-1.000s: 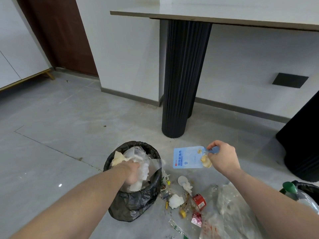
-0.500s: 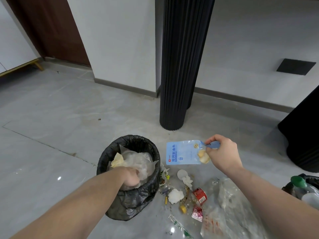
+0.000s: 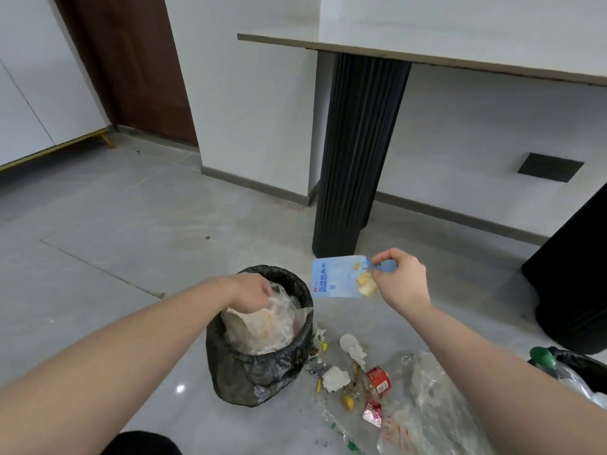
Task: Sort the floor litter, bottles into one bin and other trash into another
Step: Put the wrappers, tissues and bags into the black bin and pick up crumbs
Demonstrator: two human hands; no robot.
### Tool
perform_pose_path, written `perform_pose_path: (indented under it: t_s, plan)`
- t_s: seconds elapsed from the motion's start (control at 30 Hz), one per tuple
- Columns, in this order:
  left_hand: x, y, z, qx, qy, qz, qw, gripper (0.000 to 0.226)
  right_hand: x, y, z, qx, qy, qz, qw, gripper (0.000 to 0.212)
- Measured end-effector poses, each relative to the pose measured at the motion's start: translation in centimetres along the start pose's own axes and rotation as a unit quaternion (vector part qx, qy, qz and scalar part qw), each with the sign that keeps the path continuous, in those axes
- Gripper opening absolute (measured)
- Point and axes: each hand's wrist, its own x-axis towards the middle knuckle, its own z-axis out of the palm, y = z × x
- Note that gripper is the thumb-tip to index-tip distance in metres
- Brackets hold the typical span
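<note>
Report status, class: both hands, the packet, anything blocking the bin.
Left hand gripping clear plastic in the black-lined bin. Right hand pinching blue packet, beside bin rim. Plastic fills the bin mouth.

Litter (image 3: pixel 354 379) on floor right of bin (image 3: pixel 259 366), table leg (image 3: pixel 354 152) behind

We see our own two forearms coming in from the lower edge of the view, both bare from as far up as the frame shows to the wrist: no sleeve, no cuff, no glove. Our left hand (image 3: pixel 253 292) carries no ring, watch or band that we can make out, and the same is true of our right hand (image 3: pixel 399 277). Our nails look short and unpainted where they show. At the very bottom edge, between our arms, sits a rounded patch of plain black clothing (image 3: pixel 141 443), which we cannot identify further.
</note>
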Motion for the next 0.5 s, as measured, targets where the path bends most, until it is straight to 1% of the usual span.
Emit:
perform_pose_path:
  t_s: [0.07,0.13,0.17,0.27,0.37,0.43,0.5]
  plan:
    - [-1.2,-1.1,0.2,-0.049,0.062,0.013,0.997,0.045,-0.2,-1.4,0.8,0.024,0.002,-0.005,1.0,0.019]
    - [-2.0,-2.3,1.2,-0.094,0.129,0.007,0.987,0.037,-0.4,-2.5,2.2,0.042,-0.003,-0.006,0.999,0.02]
    - [-2.4,-3.0,1.9,-0.101,0.142,0.0,0.985,0.035,-0.5,-2.9,3.1,0.048,-0.01,-0.008,0.999,0.02]
    - [-3.3,-5.4,3.3,-0.057,0.125,-0.03,0.99,0.033,-0.9,-3.9,6.1,0.04,-0.04,-0.025,0.998,0.015]
    - [-3.2,-7.0,3.3,-0.038,0.144,-0.071,0.986,0.033,-1.3,-3.9,9.5,0.026,-0.071,-0.032,0.997,0.012]
    - [-2.8,-7.2,3.1,-0.017,0.163,-0.09,0.982,0.028,-1.8,-3.2,11.9,0.012,-0.087,-0.014,0.996,0.018]
    - [-2.2,-6.9,3.3,0.039,0.162,-0.104,0.98,0.017,-2.2,-1.8,14.0,-0.013,-0.106,-0.005,0.994,0.026]
